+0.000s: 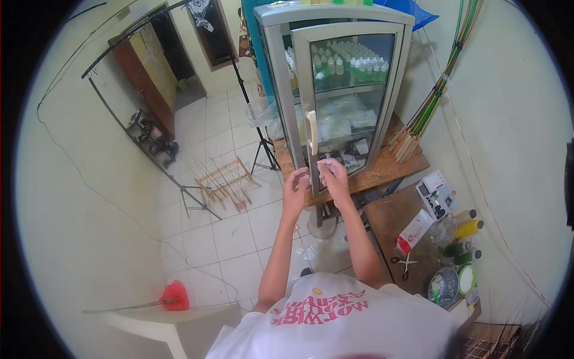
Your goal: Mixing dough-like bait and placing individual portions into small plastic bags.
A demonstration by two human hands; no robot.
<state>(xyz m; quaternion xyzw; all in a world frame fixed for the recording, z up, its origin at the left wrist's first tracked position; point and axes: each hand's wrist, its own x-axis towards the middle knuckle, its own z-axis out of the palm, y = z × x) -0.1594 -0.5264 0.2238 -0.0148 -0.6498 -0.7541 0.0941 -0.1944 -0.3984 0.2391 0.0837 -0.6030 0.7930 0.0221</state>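
Cab. (305, 84) on wd tbl (382, 176), tiled flr (209, 245)

Cabinet (335, 17) on table (384, 172), bottles (339, 64) inside

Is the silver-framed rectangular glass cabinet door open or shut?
Ajar: the door stands out from the grey metal cabinet along its left edge, leaving a gap.

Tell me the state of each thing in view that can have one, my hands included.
Left hand: fingers curled, by the cabinet door's edge
Right hand: fingers bent, at the cabinet door; contact unclear
Cabinet door: appears ajar
Brown room door: open
Scissors: open
Yellow bottle: capped
Tripod: standing, legs spread
Sticks: bundled, leaning
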